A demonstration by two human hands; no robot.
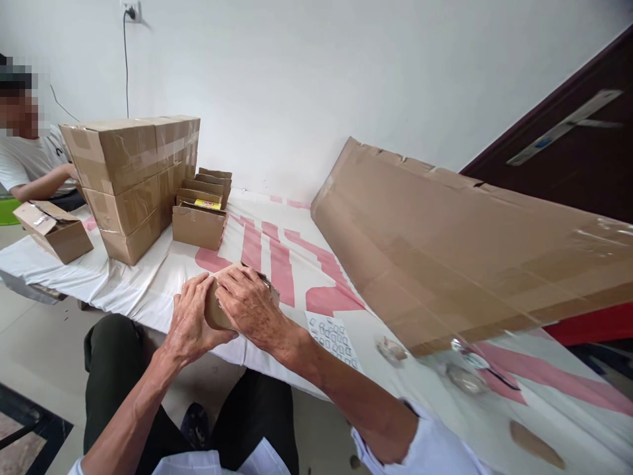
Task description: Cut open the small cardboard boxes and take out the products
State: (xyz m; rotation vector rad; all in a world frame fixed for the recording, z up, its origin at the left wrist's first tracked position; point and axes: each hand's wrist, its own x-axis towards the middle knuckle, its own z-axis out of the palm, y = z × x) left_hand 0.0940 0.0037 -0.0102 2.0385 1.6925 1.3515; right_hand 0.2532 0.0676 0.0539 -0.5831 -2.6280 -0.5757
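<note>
A small cardboard box (216, 311) sits at the near edge of the cloth-covered table, tilted between my hands. My left hand (192, 315) is wrapped round its left side, thumb along the lower edge. Over its top lies my right hand (250, 303), fingers bent and pressed on the upper face near the flaps. My fingers cover much of the box, so its contents are hidden. Just right of it lies a white sheet (333, 338) with rows of small printed shapes.
Taped cartons (129, 158) are stacked at the left. Beside them stand open boxes (198, 225), one showing a yellow item, and a separate box (59, 234). A large cardboard sheet (445, 251) leans at right, near clear round objects (465, 378). A person (37, 165) sits far left.
</note>
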